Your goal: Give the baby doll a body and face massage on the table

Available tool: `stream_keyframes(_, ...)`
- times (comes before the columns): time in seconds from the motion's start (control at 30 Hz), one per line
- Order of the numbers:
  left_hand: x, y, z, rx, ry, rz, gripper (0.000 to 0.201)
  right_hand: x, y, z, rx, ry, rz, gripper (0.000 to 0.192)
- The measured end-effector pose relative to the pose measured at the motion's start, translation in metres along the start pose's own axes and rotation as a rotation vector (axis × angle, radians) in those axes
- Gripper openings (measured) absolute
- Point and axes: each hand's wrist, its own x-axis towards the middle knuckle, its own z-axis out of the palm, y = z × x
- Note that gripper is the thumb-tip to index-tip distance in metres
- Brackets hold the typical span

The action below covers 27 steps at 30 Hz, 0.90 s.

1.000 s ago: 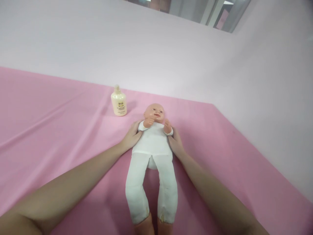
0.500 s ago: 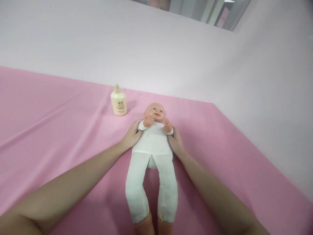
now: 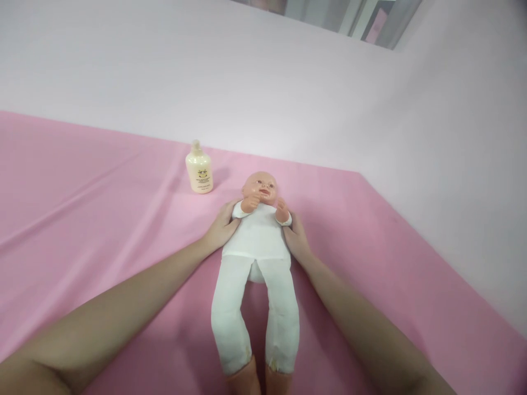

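Note:
A baby doll (image 3: 257, 241) in a white bodysuit lies on its back on the pink sheet (image 3: 102, 219), head away from me, legs toward me. My left hand (image 3: 220, 227) cups the doll's side under its arm on the left. My right hand (image 3: 297, 238) presses against the other side of the torso. Both hands hold the doll between them. The doll's small hands are raised near its chin.
A cream-coloured lotion bottle (image 3: 199, 168) stands upright on the sheet, just left of and beyond the doll's head. Pale walls close in behind and on the right, meeting the sheet's far and right edges.
Nothing has visibly moved apart from a slight shift of the view; both hands stay on the doll's sides.

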Motion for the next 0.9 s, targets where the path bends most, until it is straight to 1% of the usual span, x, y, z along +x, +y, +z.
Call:
stream_keyframes(0.3, -0.0004, 0.0017, -0.0003, -0.002, -0.002, 0.000, 0.050, -0.0007, -0.0018, -0.0003, 0.006, -0.002, 0.018, 0.046)
stream_keyframes(0.9, -0.0003, 0.0028, 0.0000, -0.008, 0.000, -0.002, 0.051, 0.0002, -0.0036, -0.0002, -0.003, -0.002, 0.001, 0.047)
